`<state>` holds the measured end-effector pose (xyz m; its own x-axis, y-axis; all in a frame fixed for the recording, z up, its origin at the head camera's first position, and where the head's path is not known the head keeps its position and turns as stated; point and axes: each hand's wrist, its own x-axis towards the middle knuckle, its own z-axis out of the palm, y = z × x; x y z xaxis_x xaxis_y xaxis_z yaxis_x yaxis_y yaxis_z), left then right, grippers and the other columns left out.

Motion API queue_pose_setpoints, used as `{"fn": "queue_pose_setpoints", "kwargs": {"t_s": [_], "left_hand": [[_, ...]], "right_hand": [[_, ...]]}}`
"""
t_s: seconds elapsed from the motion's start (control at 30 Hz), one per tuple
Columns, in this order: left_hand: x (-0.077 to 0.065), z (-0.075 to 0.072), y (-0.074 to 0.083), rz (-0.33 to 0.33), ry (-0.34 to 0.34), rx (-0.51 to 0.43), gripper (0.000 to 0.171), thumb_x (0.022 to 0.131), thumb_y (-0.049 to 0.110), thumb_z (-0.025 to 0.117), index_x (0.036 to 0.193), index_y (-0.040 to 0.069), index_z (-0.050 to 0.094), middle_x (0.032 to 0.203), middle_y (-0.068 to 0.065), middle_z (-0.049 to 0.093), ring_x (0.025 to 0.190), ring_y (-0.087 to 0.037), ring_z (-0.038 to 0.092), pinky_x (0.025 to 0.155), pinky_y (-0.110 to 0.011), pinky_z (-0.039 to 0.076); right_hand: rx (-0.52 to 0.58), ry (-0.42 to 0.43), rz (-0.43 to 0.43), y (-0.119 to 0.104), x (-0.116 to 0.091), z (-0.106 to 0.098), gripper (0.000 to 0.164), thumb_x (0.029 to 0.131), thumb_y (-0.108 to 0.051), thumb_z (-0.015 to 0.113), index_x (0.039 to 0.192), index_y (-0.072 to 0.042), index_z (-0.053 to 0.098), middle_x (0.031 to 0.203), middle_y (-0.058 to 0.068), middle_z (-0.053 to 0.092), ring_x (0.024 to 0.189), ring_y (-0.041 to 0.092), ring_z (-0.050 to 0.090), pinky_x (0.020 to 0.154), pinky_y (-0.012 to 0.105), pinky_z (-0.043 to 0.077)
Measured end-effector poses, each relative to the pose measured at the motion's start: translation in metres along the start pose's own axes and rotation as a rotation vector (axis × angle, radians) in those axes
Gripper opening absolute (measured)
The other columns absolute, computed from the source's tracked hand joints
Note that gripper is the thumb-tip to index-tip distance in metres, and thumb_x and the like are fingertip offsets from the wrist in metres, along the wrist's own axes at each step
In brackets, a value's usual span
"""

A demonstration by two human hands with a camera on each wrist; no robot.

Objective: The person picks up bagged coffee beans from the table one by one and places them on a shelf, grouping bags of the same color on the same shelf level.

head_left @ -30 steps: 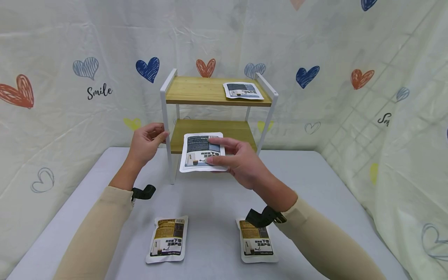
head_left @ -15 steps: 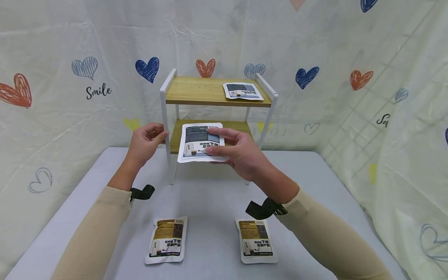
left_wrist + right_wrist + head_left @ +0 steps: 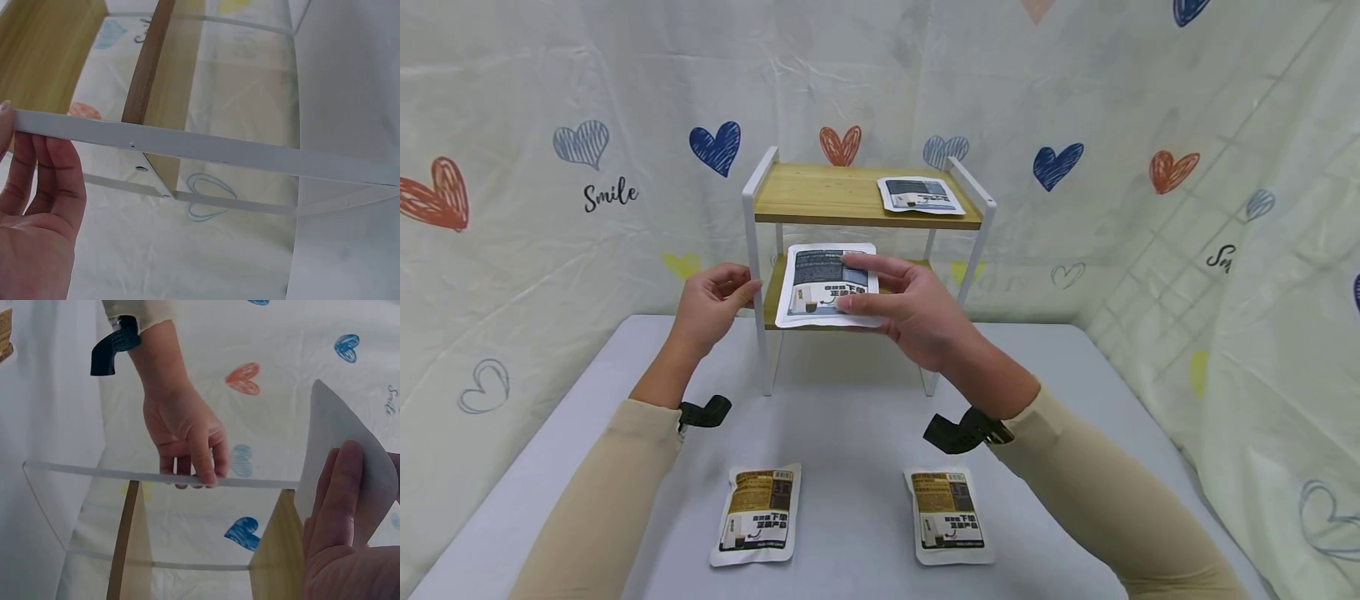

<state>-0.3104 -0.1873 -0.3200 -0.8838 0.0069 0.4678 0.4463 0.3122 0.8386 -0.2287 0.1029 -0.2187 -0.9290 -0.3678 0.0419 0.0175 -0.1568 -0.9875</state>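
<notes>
My right hand point(image 3: 925, 317) holds a flat white-edged pouch point(image 3: 820, 279) with a dark blue printed panel, thumb on top and fingers underneath. In the head view the pouch overlaps the lower board point(image 3: 772, 312) of a two-tier shelf rack. Its plain white underside point(image 3: 322, 425) shows in the right wrist view, with fingers laid along it. My left hand point(image 3: 711, 308) pinches the rack's white front left post point(image 3: 219, 150) between thumb and fingers, at a height between the two boards. A similar blue-printed pouch point(image 3: 921, 196) lies at the right of the upper board point(image 3: 820, 187).
Two brown-and-white pouches lie on the white table point(image 3: 842, 467) nearer to me, one on the left point(image 3: 756, 517) and one on the right point(image 3: 951, 517). Behind the rack hangs a pale sheet point(image 3: 880, 83) printed with hearts.
My right hand has raised the pouch and carried it farther from me, from in front of the rack up over the lower board in the head view. The left hand has stayed on the post.
</notes>
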Motion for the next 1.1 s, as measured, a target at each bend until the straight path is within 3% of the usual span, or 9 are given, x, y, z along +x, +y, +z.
{"fn": "queue_pose_setpoints", "kwargs": {"t_s": [0.3, 0.4, 0.6, 0.8, 1.1], "left_hand": [[0.000, 0.000, 0.000, 0.000, -0.004, 0.006, 0.034, 0.098, 0.029, 0.070, 0.120, 0.003, 0.071, 0.105, -0.001, 0.069, 0.100, -0.033, 0.069, 0.080, -0.016, 0.059], [0.000, -0.001, -0.001, 0.006, -0.006, 0.004, 0.035, 0.098, 0.029, 0.071, 0.120, 0.002, 0.071, 0.102, 0.003, 0.069, 0.097, -0.029, 0.070, 0.080, -0.016, 0.059], [0.001, -0.001, -0.001, 0.005, -0.012, 0.008, 0.034, 0.098, 0.029, 0.071, 0.119, 0.002, 0.071, 0.101, 0.005, 0.069, 0.088, -0.009, 0.069, 0.079, -0.016, 0.059], [0.000, -0.001, -0.001, 0.008, -0.012, 0.013, 0.032, 0.098, 0.028, 0.071, 0.118, 0.003, 0.072, 0.100, 0.005, 0.069, 0.088, -0.008, 0.069, 0.079, -0.016, 0.059], [-0.001, 0.000, 0.002, -0.007, -0.007, 0.033, 0.035, 0.098, 0.031, 0.070, 0.119, 0.003, 0.071, 0.102, 0.003, 0.068, 0.089, -0.007, 0.069, 0.080, -0.015, 0.059]], "right_hand": [[-0.008, 0.036, -0.003, -0.012, 0.006, 0.005, 0.055, 0.088, 0.006, 0.075, 0.137, -0.017, 0.067, 0.137, 0.010, 0.060, 0.107, 0.024, 0.069, 0.079, 0.028, 0.063], [-0.004, 0.050, 0.003, -0.017, 0.009, 0.006, 0.053, 0.088, 0.004, 0.077, 0.135, -0.019, 0.069, 0.137, 0.009, 0.061, 0.106, 0.024, 0.069, 0.079, 0.028, 0.063], [0.038, 0.041, -0.002, -0.025, 0.014, 0.007, 0.051, 0.091, 0.004, 0.073, 0.137, -0.017, 0.067, 0.139, 0.009, 0.060, 0.109, 0.025, 0.069, 0.082, 0.031, 0.064], [0.082, 0.039, -0.003, -0.028, 0.022, 0.005, 0.048, 0.093, 0.005, 0.070, 0.136, -0.015, 0.067, 0.139, 0.010, 0.059, 0.113, 0.028, 0.068, 0.084, 0.036, 0.063], [0.064, 0.018, -0.028, -0.029, 0.032, 0.004, 0.048, 0.092, 0.004, 0.071, 0.137, -0.013, 0.066, 0.137, 0.011, 0.060, 0.113, 0.029, 0.068, 0.088, 0.038, 0.062]]}}
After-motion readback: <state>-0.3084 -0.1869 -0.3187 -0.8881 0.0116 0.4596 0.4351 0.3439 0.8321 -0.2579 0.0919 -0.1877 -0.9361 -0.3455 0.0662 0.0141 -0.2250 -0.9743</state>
